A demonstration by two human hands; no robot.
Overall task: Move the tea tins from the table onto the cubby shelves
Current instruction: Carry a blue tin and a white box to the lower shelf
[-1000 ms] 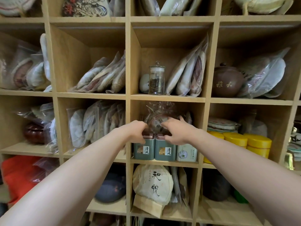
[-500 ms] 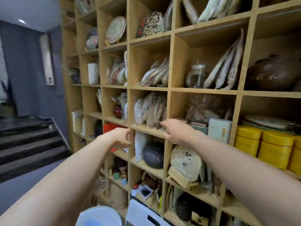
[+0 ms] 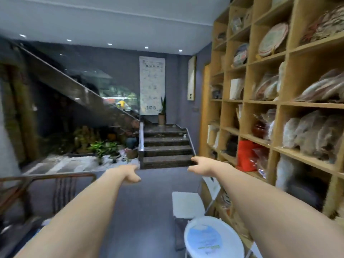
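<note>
no tea tins to be seen from here; neither grip carries one. cubby shelves (image 3: 279, 103) run down the right side, light wood, packed with wrapped round cakes, plastic-bagged bundles, a red bag (image 3: 245, 157) low down and a dark red pot (image 3: 259, 127) one compartment up. left hand (image 3: 130, 174) stretched out over open floor, holding nothing, fingers loosely curled downward, grip neither clenched nor spread. right hand (image 3: 202, 167) held forward at about the same height, also holding nothing, fingers loose and half-curled, index tip pointing left, clear of the shelf edge and well apart from the left hand. both forearms bare, reaching in from the bottom corners. below the right forearm, a white folding chair (image 3: 188, 203) standing just beside the shelves, and nearer still a round white lidded tub (image 3: 212, 239) with a pale blue label. at lower left, the dark wooden back of a chair (image 3: 61, 183). beyond the hands, dark stone steps (image 3: 165, 146) rising to a landing, green plants (image 3: 104, 148) at their left, a long pale scroll (image 3: 151, 84) hanging on the grey wall. whole view somewhat blurred.
</note>
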